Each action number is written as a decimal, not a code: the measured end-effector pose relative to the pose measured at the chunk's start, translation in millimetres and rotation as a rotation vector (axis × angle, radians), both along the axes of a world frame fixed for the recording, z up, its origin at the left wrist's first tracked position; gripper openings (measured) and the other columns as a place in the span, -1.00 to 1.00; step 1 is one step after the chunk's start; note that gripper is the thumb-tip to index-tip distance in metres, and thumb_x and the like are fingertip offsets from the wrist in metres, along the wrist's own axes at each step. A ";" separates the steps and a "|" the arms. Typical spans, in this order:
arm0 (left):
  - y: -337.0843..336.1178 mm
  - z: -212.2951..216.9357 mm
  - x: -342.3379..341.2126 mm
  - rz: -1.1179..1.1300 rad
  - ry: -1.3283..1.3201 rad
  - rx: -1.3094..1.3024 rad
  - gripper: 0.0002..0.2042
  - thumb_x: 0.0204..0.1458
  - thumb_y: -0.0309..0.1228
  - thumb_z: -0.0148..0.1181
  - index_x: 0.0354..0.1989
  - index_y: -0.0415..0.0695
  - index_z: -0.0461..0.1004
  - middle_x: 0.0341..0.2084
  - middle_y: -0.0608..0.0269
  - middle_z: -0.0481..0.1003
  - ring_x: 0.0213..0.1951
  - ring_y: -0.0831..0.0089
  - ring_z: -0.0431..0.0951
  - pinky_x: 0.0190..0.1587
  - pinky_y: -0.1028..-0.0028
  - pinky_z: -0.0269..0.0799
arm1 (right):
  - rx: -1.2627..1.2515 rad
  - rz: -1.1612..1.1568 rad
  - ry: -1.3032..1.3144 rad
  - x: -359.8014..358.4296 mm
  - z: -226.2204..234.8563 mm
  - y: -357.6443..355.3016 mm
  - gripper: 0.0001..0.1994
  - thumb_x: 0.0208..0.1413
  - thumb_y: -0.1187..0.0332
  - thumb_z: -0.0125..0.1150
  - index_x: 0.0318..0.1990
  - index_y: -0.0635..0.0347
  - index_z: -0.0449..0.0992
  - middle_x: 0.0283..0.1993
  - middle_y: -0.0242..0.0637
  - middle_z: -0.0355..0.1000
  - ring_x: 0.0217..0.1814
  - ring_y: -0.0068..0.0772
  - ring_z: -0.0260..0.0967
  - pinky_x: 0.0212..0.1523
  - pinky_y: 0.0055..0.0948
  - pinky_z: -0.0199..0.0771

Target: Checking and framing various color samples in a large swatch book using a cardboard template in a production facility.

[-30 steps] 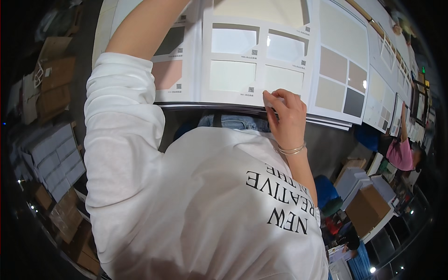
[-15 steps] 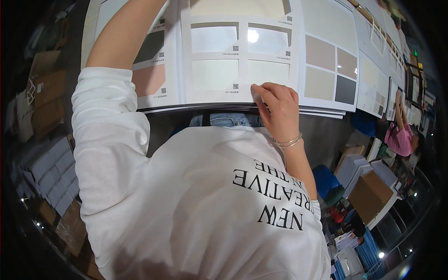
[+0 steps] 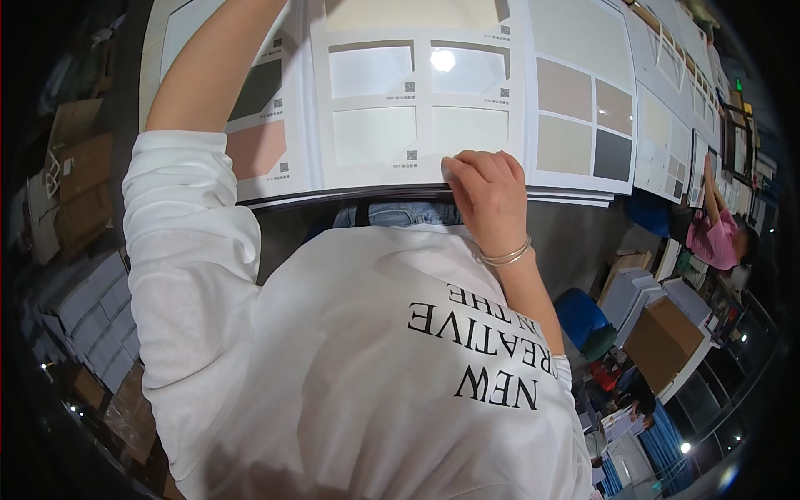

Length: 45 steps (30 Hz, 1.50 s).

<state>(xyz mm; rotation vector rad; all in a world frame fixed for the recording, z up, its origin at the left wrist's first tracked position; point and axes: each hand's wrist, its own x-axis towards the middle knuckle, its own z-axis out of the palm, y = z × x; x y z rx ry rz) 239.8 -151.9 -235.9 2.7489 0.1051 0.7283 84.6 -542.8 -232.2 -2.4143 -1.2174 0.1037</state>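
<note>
A large open swatch book lies before me. Its middle white swatch page [image 3: 358, 172] carries framed panels in cream, white and pale green, with small codes beside them. My right hand [image 3: 493, 187] is at that page's near edge, thumb and fingers pinched together on the border beside a pale green panel [image 3: 471, 127]. Its wrist has thin metal bangles. My left forearm [image 3: 212, 62] reaches over the left-hand page, where dark green and pink swatches [image 3: 258, 150] show. The left hand itself lies beyond the top of the picture.
Right of the book lies a sheet with grey and beige swatches [image 3: 567, 143], with more sample sheets [image 3: 658, 154] further along. A person in a pink top [image 3: 715, 237] works at the far right. Cardboard boxes [image 3: 87, 171] and white stacks [image 3: 96, 312] stand on the left.
The whole view has shifted slightly, so the book and my arms sit a little further left. My right hand keeps its pinch at the page edge.
</note>
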 end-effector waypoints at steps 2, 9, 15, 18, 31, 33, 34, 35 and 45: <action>-1.7 1.4 -1.3 0.005 0.008 -0.043 -0.75 -0.12 -0.24 0.34 -0.26 -0.04 0.67 -0.34 0.13 0.59 -0.25 0.18 0.59 -0.14 0.30 0.48 | 0.010 0.001 -0.009 0.5 0.5 0.3 -0.71 -0.09 0.52 0.30 -0.15 0.03 0.56 -0.16 -0.46 0.48 -0.09 -0.36 0.43 0.16 -0.14 0.29; -4.1 3.9 0.8 0.014 0.016 -0.072 -0.75 -0.11 -0.24 0.34 -0.25 -0.04 0.67 -0.33 0.13 0.60 -0.23 0.19 0.59 -0.13 0.30 0.48 | 0.119 -0.015 -0.042 1.1 -4.2 -0.7 -0.76 -0.10 0.52 0.34 -0.21 0.10 0.58 -0.17 -0.41 0.53 -0.14 -0.28 0.47 0.01 -0.19 0.46; -7.5 3.5 -3.2 0.044 0.065 -0.041 -0.76 -0.09 -0.26 0.34 -0.23 -0.03 0.67 -0.30 0.14 0.61 -0.21 0.20 0.59 -0.10 0.30 0.47 | 0.174 -0.047 -0.034 -4.4 -8.9 -3.4 -0.77 -0.11 0.53 0.36 -0.23 0.12 0.59 -0.16 -0.38 0.54 -0.17 -0.26 0.48 0.00 -0.22 0.49; -10.9 -1.0 -4.1 0.055 0.081 -0.067 -0.75 -0.08 -0.25 0.33 -0.22 -0.01 0.67 -0.28 0.15 0.61 -0.21 0.19 0.59 -0.10 0.29 0.46 | 0.142 -0.025 -0.045 -4.4 -10.9 -6.2 -0.78 -0.08 0.51 0.32 -0.21 0.14 0.57 -0.14 -0.41 0.51 -0.12 -0.33 0.46 0.08 -0.18 0.45; -15.4 -15.3 -3.5 0.063 0.212 0.009 -0.70 -0.05 -0.27 0.29 -0.12 -0.07 0.62 -0.09 0.12 0.56 0.02 0.14 0.49 0.10 0.18 0.33 | 0.140 -0.070 -0.007 -4.2 -8.6 -4.7 -0.77 -0.09 0.53 0.33 -0.22 0.11 0.58 -0.16 -0.41 0.52 -0.18 -0.32 0.47 0.10 -0.13 0.44; -12.2 -17.5 -9.7 0.088 0.207 0.031 -0.67 0.00 -0.30 0.25 -0.05 -0.11 0.56 -0.03 0.13 0.51 0.08 0.10 0.44 0.15 0.17 0.28 | 0.130 -0.077 0.003 -3.9 -7.4 -5.4 -0.76 -0.10 0.54 0.33 -0.22 0.11 0.58 -0.15 -0.42 0.52 -0.18 -0.33 0.47 0.11 -0.13 0.43; 0.7 -24.0 -16.1 0.092 0.200 0.036 -0.67 0.00 -0.30 0.25 -0.05 -0.11 0.56 -0.03 0.13 0.51 0.08 0.10 0.44 0.15 0.17 0.28 | 0.120 -0.072 0.006 -4.5 -5.7 -4.7 -0.75 -0.11 0.54 0.33 -0.21 0.11 0.58 -0.15 -0.42 0.52 -0.18 -0.32 0.46 0.12 -0.13 0.42; 19.7 -34.8 -25.6 -0.117 -0.006 -0.287 -0.70 0.03 -0.30 0.26 -0.07 -0.13 0.58 -0.09 0.15 0.55 0.01 0.18 0.49 0.11 0.22 0.33 | 0.129 -0.066 0.002 -4.9 -5.4 -4.0 -0.75 -0.11 0.54 0.33 -0.21 0.11 0.58 -0.15 -0.42 0.52 -0.18 -0.32 0.46 0.12 -0.13 0.42; 49.6 -80.5 -94.6 0.029 0.015 -0.296 -0.65 0.13 -0.45 0.03 0.12 -0.05 0.41 0.06 -0.01 0.45 0.08 -0.01 0.45 0.14 0.22 0.37 | -0.055 0.021 0.082 2.2 8.0 -7.3 -0.67 -0.03 0.40 0.31 -0.04 0.09 0.53 0.01 -0.40 0.46 0.02 -0.34 0.42 0.28 -0.11 0.21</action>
